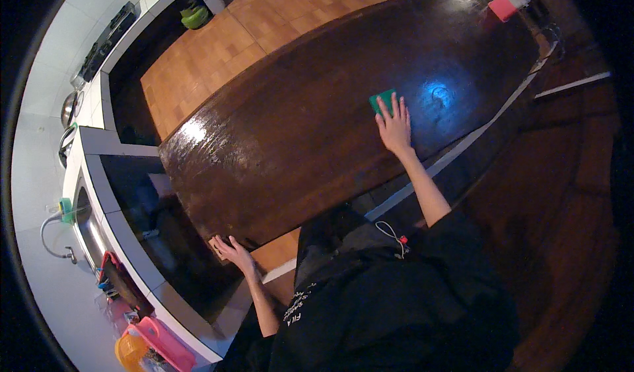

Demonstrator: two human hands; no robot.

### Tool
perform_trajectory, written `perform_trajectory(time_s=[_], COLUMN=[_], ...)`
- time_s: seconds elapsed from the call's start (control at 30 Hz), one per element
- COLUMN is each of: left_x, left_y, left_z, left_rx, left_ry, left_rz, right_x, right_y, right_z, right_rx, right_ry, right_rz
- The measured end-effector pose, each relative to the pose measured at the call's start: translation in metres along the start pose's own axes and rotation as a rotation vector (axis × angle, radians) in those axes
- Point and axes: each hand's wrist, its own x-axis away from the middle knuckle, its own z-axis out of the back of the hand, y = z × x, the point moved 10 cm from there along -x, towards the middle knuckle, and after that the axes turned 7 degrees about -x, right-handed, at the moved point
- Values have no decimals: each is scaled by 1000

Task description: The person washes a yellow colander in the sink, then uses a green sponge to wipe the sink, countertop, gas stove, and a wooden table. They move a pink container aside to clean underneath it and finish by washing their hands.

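Note:
My right hand (396,127) lies flat over a green scouring pad (381,102), pressing it against the dark brown wooden tabletop (307,119). Its fingers cover much of the pad. At the near left corner of the table, my left hand (237,254) rests with its fingers apart and holds nothing that I can see. A small tan patch shows beside those fingertips; I cannot tell what it is. The tabletop has a glossy, wet-looking sheen near its left end, and a bluish reflection shines to the right of the pad.
A pink and clear container (507,4) stands at the table's far right end. Along the left runs a white tiled counter (133,255) with a metal sink (91,228), a gas stove (106,40) and a pink plastic basket (161,342). A green gas cylinder (194,17) stands below it.

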Motion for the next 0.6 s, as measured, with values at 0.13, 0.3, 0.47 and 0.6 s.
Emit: perform_trajectory(time_s=[0.13,0.3,0.47,0.6], left_x=[16,11,-9,-12], left_y=[16,44,43,29], left_z=[-3,2,5,2], left_rx=[99,223,338,345], left_ry=[-28,-41,-31,-13], left_rz=[-33,-102,-97,-129], right_x=[-16,42,151,40], right_y=[-40,-263,-377,-301], right_z=[-8,-43,-43,-39], right_rx=[64,-394,-752,-463], right_ry=[142,-67,-283,-296], right_rz=[-80,369,903,561])
